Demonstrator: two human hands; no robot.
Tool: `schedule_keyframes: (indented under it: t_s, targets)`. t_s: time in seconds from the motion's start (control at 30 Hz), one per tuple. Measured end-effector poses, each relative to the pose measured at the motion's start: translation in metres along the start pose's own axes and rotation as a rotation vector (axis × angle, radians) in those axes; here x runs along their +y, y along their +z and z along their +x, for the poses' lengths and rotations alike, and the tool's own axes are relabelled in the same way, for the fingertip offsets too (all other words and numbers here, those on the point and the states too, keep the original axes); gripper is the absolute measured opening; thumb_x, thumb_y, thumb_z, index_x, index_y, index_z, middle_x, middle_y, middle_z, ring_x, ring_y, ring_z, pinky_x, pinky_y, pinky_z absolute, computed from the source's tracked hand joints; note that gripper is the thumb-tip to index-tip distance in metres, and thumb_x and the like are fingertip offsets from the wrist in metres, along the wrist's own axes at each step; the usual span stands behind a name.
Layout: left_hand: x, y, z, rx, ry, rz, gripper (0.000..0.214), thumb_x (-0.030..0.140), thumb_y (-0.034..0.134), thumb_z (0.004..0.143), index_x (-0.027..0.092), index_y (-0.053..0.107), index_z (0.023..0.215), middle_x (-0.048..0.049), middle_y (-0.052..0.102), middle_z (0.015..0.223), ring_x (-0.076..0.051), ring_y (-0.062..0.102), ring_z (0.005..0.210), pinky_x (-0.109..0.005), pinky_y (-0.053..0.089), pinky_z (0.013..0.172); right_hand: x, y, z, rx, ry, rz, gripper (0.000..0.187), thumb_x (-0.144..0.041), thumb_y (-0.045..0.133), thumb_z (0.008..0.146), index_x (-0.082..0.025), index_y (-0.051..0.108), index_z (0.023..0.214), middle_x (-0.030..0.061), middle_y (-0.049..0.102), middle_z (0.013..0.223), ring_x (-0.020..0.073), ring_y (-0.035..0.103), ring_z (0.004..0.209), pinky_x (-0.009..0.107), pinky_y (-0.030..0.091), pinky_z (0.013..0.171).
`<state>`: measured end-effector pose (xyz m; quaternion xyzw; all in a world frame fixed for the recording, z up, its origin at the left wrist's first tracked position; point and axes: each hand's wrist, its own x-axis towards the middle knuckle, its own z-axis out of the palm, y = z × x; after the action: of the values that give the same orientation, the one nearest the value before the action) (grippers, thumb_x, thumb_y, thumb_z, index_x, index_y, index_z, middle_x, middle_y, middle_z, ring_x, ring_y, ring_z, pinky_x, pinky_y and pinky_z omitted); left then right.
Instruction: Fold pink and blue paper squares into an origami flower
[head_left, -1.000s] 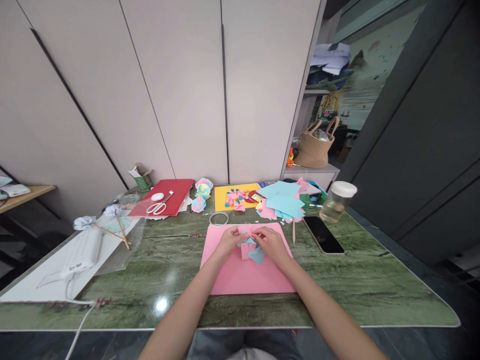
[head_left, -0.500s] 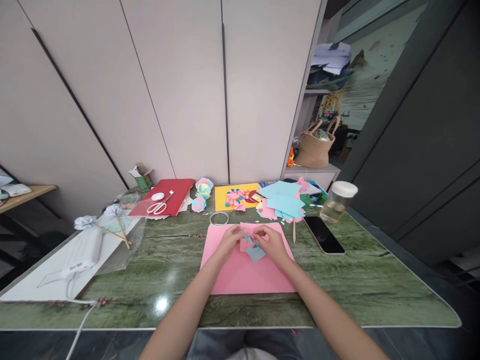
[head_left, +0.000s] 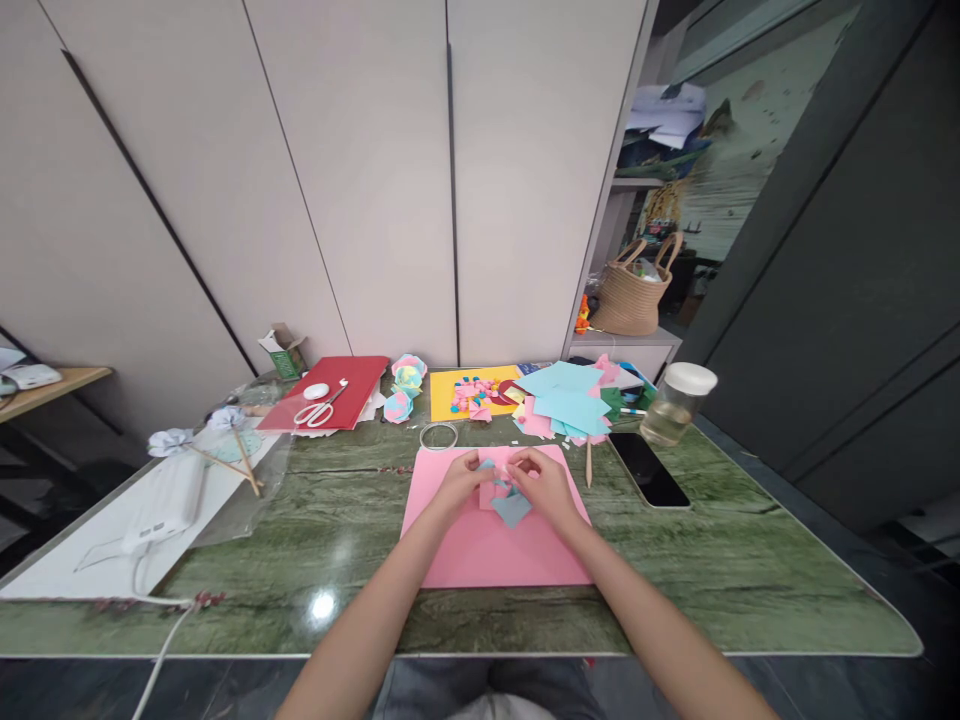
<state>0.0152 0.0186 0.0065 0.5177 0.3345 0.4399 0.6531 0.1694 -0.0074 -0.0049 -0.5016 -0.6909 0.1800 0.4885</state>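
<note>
Over a pink sheet (head_left: 495,555) on the table, both my hands are at a small folded paper piece (head_left: 513,508) in pink and blue. My left hand (head_left: 463,478) has its fingers closed on the piece's upper left side. Opposite it, my right hand (head_left: 541,482) pinches the upper right side. The fingers cover part of the folds, so their exact shape is hidden. A blue-grey flap points down toward me below the right fingers. Just behind the sheet lies a roll of tape (head_left: 438,436).
Scissors (head_left: 315,412) rest on red paper (head_left: 352,385) at the left. Small folded pieces lie on a yellow sheet (head_left: 441,390). To the right are light blue papers (head_left: 566,385), a wooden stick (head_left: 589,465), a phone (head_left: 651,470) and a lidded jar (head_left: 671,415).
My left fingers have shifted slightly, and a blue part of the folded paper now shows at their tips. The right hand stays almost in place.
</note>
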Motion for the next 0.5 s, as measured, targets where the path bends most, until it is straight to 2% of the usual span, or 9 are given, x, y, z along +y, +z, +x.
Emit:
schedule_keyframes:
  t_s: [0.23, 0.5]
  targets:
    - [-0.0017, -0.0024, 0.0010, 0.056, 0.073, 0.066, 0.023, 0.019, 0.070, 0.053, 0.014, 0.049, 0.063, 0.0040, 0.050, 0.059, -0.009, 0.046, 0.056, -0.020, 0.035, 0.054, -0.0016, -0.0020, -0.0020, -0.022, -0.087, -0.105, 0.011, -0.020, 0.048, 0.077, -0.021, 0.059, 0.074, 0.0030, 0.060, 0.073, 0.0159, 0.055, 0.069, 0.028, 0.043, 0.064]
    - [0.0069, 0.0031, -0.0059, -0.051, 0.110, 0.113, 0.022, 0.026, 0.067, 0.059, 0.016, 0.050, 0.069, 0.0013, 0.056, 0.066, -0.013, 0.055, 0.060, -0.025, 0.042, 0.060, -0.0028, -0.0059, -0.0015, -0.107, -0.187, -0.189, 0.018, -0.020, 0.043, 0.082, -0.021, 0.059, 0.075, 0.0036, 0.061, 0.075, 0.0159, 0.055, 0.071, 0.029, 0.043, 0.068]
